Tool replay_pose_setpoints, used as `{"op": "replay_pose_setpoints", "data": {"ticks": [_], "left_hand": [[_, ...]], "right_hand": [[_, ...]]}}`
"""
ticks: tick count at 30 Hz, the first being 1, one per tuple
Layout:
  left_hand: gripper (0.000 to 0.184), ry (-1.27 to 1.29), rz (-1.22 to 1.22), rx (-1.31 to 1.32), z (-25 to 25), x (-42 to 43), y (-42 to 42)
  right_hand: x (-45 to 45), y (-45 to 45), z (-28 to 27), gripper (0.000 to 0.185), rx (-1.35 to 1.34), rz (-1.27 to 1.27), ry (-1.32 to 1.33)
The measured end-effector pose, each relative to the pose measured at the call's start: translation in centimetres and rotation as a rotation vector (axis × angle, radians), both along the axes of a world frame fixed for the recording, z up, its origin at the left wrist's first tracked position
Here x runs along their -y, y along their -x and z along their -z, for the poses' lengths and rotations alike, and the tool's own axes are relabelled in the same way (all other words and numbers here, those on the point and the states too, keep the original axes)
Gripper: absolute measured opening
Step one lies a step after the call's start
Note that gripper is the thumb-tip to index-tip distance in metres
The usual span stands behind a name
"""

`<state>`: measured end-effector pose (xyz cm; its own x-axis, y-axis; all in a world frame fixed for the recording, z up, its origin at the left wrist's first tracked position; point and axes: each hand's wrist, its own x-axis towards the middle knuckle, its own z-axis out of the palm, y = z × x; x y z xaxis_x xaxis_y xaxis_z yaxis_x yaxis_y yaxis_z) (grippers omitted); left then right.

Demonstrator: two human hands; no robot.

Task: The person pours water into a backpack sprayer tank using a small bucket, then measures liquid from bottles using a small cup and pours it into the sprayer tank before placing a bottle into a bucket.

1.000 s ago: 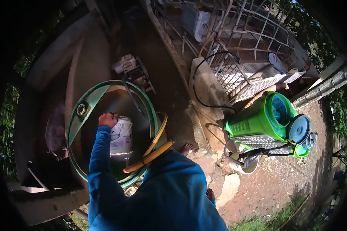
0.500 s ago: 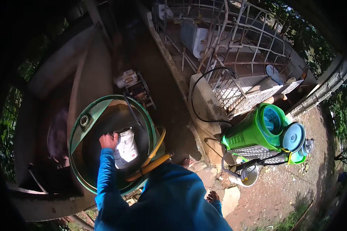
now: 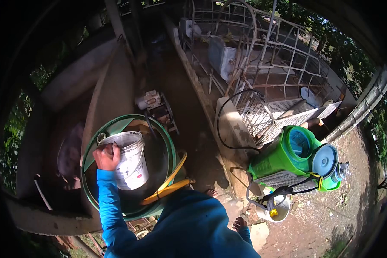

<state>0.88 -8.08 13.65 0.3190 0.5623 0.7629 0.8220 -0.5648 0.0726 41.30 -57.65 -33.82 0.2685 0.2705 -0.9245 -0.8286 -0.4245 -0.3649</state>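
My left hand [image 3: 107, 156] is closed on the rim of a white bucket [image 3: 132, 168]. The bucket is scuffed, with a small red mark low on its side, and is held nearly upright over the mouth of a large green drum [image 3: 173, 160]. Dark water appears to lie inside the drum. My right hand [image 3: 240, 223] hangs low beside my body, fingers apart and holding nothing. A yellow-orange hose [image 3: 170, 189] crosses the drum's near right rim.
A motor-driven machine [image 3: 159, 108] sits on the wet floor past the drum. To the right a green backpack sprayer [image 3: 271, 157] stands by a low wall, above another white bucket [image 3: 279, 210]. Metal pen bars [image 3: 288, 60] rise behind. A pig [image 3: 69, 150] is in the left pen.
My left hand has lifted the white bucket up from inside the drum and a little left. My right hand still hangs low. The whole view has shifted slightly.
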Motion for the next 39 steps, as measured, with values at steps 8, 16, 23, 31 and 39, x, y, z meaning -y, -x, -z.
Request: {"op": "replay_pose_setpoints", "data": {"ticks": [8,16,23,31,39], "left_hand": [[0.024,-0.086,0.369,0.049,-10.2,0.6,-7.2],[0.025,-0.120,0.815,0.106,-15.7,-0.7,-17.6],[0.025,-0.149,1.173,0.050,-20.4,0.0,-27.5],[0.028,-0.208,1.468,-0.072,-22.2,2.2,-37.3],[0.027,-0.159,1.683,-0.221,-21.6,4.9,-44.1]], "right_hand": [[2.2,3.7,-0.2,0.029,-0.006,0.214,-0.092],[7.4,9.7,4.2,0.059,0.069,0.382,-0.144],[8.1,14.7,1.6,0.054,0.033,0.573,0.096],[6.4,21.4,1.1,0.050,0.002,0.813,0.097],[3.4,25.9,1.7,0.053,-0.046,0.925,0.054]]}}
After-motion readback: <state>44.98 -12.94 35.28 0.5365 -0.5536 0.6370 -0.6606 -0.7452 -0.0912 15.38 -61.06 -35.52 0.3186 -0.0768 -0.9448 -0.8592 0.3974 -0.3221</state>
